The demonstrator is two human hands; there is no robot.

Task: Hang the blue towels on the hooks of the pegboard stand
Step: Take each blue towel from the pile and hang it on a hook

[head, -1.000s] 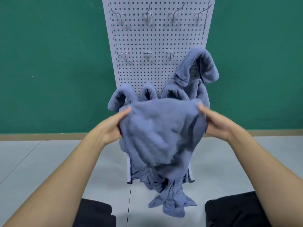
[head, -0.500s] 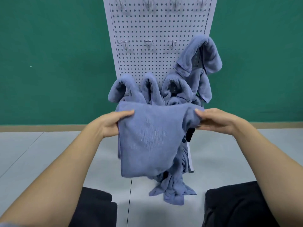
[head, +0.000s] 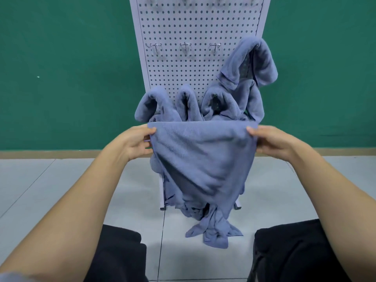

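Plain green wall (head: 71, 78) beyond the fingers (head: 149, 131), tan skirting strip (head: 61, 154) just below them, pale grey tiled floor (head: 61, 190) underneath, thin dark seams (head: 161, 231), even light.

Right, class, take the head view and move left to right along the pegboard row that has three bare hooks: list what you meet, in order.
first bare hook → second bare hook → third bare hook → draped blue towel at the board's right edge.
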